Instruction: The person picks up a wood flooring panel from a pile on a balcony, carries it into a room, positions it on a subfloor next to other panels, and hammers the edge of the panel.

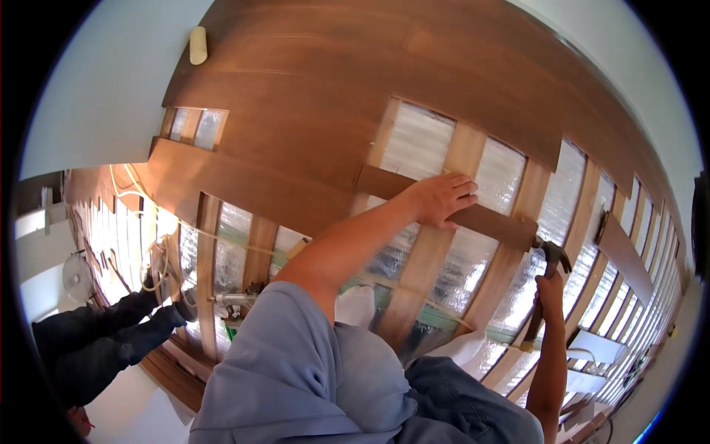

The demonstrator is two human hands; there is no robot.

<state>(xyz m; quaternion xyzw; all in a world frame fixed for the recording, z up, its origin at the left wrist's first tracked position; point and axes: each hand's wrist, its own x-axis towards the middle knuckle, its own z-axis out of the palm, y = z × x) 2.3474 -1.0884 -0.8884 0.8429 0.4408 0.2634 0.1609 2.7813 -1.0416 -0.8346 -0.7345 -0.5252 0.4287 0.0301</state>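
A narrow brown floor plank (497, 224) lies across pale wooden joists, its left end by the laid flooring. My left hand (441, 198) spans this plank near its middle, fingers toward the far edge and thumb at the near edge. In my right hand (549, 293) is a claw hammer (555, 254), gripped around the handle close to the head. The dark hammer head is at the plank's right end; whether it touches the wood is hard to tell.
Laid brown flooring (310, 89) covers the far side. Silvery sheeting (462, 266) shows between joists (414, 292). A loose plank (625, 257) lies right. A nail gun (235, 300) and pale hose (222, 238) lie left, near another person's dark-trousered legs (111, 344). A yellowish roll (197, 46) stands far left.
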